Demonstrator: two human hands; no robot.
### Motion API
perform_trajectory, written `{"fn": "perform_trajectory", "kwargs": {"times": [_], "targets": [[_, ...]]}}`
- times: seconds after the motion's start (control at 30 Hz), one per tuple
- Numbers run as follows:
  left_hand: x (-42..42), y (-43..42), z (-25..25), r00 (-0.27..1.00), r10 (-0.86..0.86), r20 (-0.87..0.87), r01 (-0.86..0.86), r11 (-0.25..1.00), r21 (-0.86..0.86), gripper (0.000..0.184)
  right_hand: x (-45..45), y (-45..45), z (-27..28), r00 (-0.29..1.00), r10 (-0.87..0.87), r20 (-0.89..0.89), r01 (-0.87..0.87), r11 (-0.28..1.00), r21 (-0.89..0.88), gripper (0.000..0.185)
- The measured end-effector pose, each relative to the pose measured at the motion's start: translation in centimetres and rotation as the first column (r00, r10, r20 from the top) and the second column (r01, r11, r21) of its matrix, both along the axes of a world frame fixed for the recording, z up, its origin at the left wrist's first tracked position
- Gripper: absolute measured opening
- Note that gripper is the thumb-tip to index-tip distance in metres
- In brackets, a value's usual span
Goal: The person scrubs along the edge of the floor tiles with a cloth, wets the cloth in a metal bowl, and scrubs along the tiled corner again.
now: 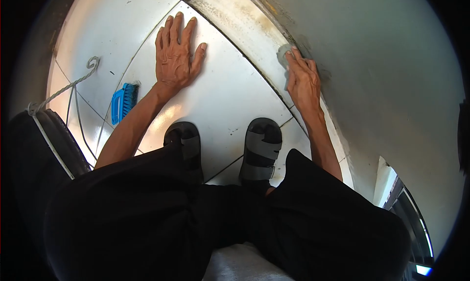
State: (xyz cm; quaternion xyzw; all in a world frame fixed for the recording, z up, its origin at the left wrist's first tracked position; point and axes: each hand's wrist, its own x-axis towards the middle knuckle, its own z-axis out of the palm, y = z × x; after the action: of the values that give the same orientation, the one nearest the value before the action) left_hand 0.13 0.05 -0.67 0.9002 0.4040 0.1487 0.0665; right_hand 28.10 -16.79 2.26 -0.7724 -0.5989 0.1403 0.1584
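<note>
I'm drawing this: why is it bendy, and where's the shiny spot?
Head view: lines on the floor curve, probably from a wide lens, with dark corners; head view: glare shines between the left arm and left sandal.

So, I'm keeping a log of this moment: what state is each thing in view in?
Left hand: palm down, fingers spread.
Right hand: holding the grey pad against the skirting tiles.
Grey pad: partly hidden by fingers.
Skirting tiles: stained brownish.
Blue brush: unheld, on its side.
Sandals: worn.
Floor tiles: a few dark specks.
</note>
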Motion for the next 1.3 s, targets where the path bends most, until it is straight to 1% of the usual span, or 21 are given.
{"fn": "perform_trajectory", "kwargs": {"times": [0.03,0.1,0.2,0.27,0.4,0.47,0.53,0.6,0.67,0.7,0.77,0.83,0.9,1.0,1.03,1.1,1.23,1.3], "targets": [[0.0,-0.1,0.3,1.0,0.009,-0.012,-0.009,1.0,-0.017,0.061,0.7,-2.2,0.4,0.999,0.003,0.032,-0.002,0.999,-0.035,0.038],[0.0,0.0,0.3,0.999,0.017,-0.028,-0.018,0.999,-0.044,0.062,1.4,-5.4,0.9,1.0,-0.002,0.021,0.003,0.998,-0.061,0.042],[0.0,0.1,0.5,0.999,0.017,-0.029,-0.019,0.997,-0.072,0.064,0.9,-4.8,0.1,0.999,0.022,0.034,-0.021,0.998,-0.054,0.043],[0.1,0.1,0.7,0.999,0.014,-0.029,-0.017,0.995,-0.095,0.066,-0.5,-1.0,-0.2,1.0,0.015,0.018,-0.014,0.999,-0.036,0.042],[0.2,0.2,1.1,0.998,0.017,-0.061,-0.026,0.989,-0.145,0.067,-3.5,9.0,-2.1,0.996,0.089,-0.019,-0.087,0.993,0.082,0.042],[0.3,0.2,1.7,0.999,0.022,-0.03,-0.027,0.986,-0.166,0.067,-5.2,13.9,-3.1,0.995,0.098,0.019,-0.1,0.982,0.158,0.039],[0.4,0.2,1.9,1.0,0.027,-0.009,-0.028,0.986,-0.161,0.065,-6.0,18.2,-3.4,0.992,0.123,0.027,-0.126,0.972,0.196,0.037],[0.4,0.2,2.0,1.0,0.029,-0.009,-0.03,0.985,-0.168,0.065,-6.2,20.3,-3.1,0.987,0.151,0.05,-0.159,0.956,0.246,0.035],[0.1,0.0,1.9,1.0,0.02,-0.009,-0.022,0.985,-0.169,0.066,-5.8,20.1,-3.0,0.986,0.164,-0.013,-0.156,0.961,0.226,0.033],[0.1,-0.1,1.9,1.0,0.02,-0.008,-0.021,0.984,-0.179,0.066,-5.4,18.7,-2.4,0.987,0.159,-0.012,-0.155,0.971,0.181,0.033],[0.1,0.1,1.7,1.0,0.023,0.002,-0.022,0.982,-0.187,0.067,-5.1,14.1,-0.8,0.996,0.09,-0.016,-0.089,0.994,0.056,0.036],[0.2,0.0,2.0,1.0,0.025,0.005,-0.023,0.979,-0.201,0.066,-4.2,8.6,-0.1,0.999,0.042,0.019,-0.041,0.998,-0.043,0.041],[0.2,0.2,1.8,1.0,0.023,-0.007,-0.024,0.978,-0.206,0.066,-3.3,4.6,0.3,0.997,0.051,0.052,-0.047,0.995,-0.092,0.044],[0.2,0.4,1.9,1.0,0.02,-0.006,-0.021,0.975,-0.22,0.067,-3.2,4.8,-0.8,0.995,0.094,0.025,-0.092,0.994,-0.066,0.045],[0.1,0.5,1.9,1.0,0.013,-0.006,-0.014,0.974,-0.224,0.067,-3.9,6.7,-0.9,0.994,0.105,0.037,-0.104,0.994,-0.031,0.045],[0.2,0.4,2.1,1.0,0.013,-0.02,-0.017,0.974,-0.224,0.067,-5.3,11.5,-0.8,0.996,0.09,-0.006,-0.09,0.994,-0.059,0.044],[0.2,0.4,2.1,1.0,0.008,-0.008,-0.009,0.976,-0.216,0.067,-6.9,20.7,-3.0,0.977,0.208,0.056,-0.214,0.962,0.17,0.04],[0.2,0.4,2.0,1.0,0.012,0.004,-0.01,0.975,-0.221,0.066,-7.2,22.4,-2.8,0.978,0.207,0.035,-0.21,0.966,0.148,0.039]]}}
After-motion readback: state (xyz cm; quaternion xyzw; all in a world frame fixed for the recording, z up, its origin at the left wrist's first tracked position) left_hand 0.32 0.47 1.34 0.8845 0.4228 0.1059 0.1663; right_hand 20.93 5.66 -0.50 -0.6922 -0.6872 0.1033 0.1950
